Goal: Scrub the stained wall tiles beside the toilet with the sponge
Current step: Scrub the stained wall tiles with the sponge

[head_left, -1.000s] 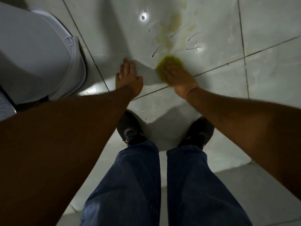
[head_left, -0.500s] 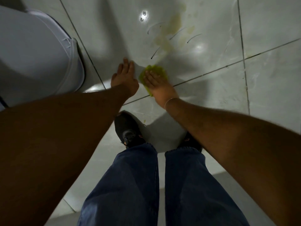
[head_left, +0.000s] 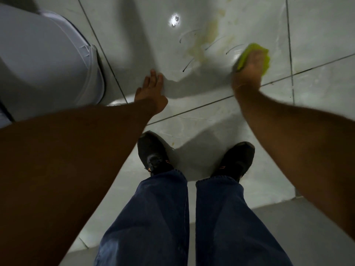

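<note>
A pale grey tiled wall point(head_left: 317, 25) carries a yellowish stain point(head_left: 199, 48) with thin dark streaks around it. My right hand point(head_left: 247, 72) presses a lime-green sponge point(head_left: 266, 56) flat against the tile, just right of the stain. My left hand point(head_left: 151, 93) lies flat on the wall lower left of the stain, fingers stretched out, holding nothing. The sponge's middle is hidden under my fingers.
A white toilet point(head_left: 42, 60) fills the upper left, close to my left arm. My two black shoes point(head_left: 153, 152) stand at the foot of the wall, below blue jeans point(head_left: 153, 217). A bright light spot point(head_left: 173, 20) glares on the tile.
My right hand has swept the sponge from beside my left hand to the right and up, past the stain. My left hand has stayed braced on the wall.
</note>
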A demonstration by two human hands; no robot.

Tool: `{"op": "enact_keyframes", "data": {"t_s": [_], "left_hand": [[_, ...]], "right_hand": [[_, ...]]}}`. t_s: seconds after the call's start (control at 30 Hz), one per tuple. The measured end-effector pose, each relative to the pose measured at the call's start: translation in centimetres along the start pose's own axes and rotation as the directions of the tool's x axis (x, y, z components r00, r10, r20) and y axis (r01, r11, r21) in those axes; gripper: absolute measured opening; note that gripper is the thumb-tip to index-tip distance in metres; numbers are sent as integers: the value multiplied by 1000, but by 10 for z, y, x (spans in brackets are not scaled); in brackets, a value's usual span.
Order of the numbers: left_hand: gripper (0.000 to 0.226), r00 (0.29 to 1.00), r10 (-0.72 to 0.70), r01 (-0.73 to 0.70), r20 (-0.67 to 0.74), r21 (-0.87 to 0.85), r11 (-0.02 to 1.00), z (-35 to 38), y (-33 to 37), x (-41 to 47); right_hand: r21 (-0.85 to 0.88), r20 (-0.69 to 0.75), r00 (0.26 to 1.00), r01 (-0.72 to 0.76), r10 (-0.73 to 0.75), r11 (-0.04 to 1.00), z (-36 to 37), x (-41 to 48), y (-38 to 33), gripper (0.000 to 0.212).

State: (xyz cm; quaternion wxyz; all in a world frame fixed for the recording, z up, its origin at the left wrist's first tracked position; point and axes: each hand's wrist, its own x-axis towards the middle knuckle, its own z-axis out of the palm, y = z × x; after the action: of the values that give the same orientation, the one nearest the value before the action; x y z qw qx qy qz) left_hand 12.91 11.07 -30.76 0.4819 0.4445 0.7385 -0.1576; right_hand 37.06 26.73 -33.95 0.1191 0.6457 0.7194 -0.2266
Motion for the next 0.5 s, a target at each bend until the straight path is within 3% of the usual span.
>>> {"op": "enact_keyframes", "data": {"t_s": [0.07,0.1,0.13,0.2,0.27,0.33,0.37,0.4,0.5], "left_hand": [[85,1000,-6,6,-17,23,1000,4,2,-1],[86,1000,-6,7,-21,35,999,6,3,0],[86,1000,-6,7,-25,46,999,8,4,0],[86,999,-14,16,-30,63,998,8,2,1],[85,999,-21,24,-32,71,997,9,1,1],[82,999,-22,24,-41,61,998,13,0,1],[81,999,-19,21,-50,53,998,15,0,1],[81,998,-15,17,-58,48,999,17,-1,1],[81,997,-19,23,-75,48,999,21,0,1]], "right_hand": [[-56,-33,993,110,-112,992,6,-17,-20,49],[-126,-3,964,262,-264,957,15,-31,-35,51],[-148,90,893,450,-442,880,28,-47,-49,57],[-181,347,721,679,-599,712,48,-86,-69,67],[-127,445,606,772,-660,623,55,-103,-63,70],[-125,433,566,809,-702,575,50,-91,-53,66],[-166,405,572,813,-714,558,47,-82,-49,63],[-218,369,625,777,-688,590,42,-70,-44,61],[-249,137,896,445,-423,860,15,-26,-28,57]]}}
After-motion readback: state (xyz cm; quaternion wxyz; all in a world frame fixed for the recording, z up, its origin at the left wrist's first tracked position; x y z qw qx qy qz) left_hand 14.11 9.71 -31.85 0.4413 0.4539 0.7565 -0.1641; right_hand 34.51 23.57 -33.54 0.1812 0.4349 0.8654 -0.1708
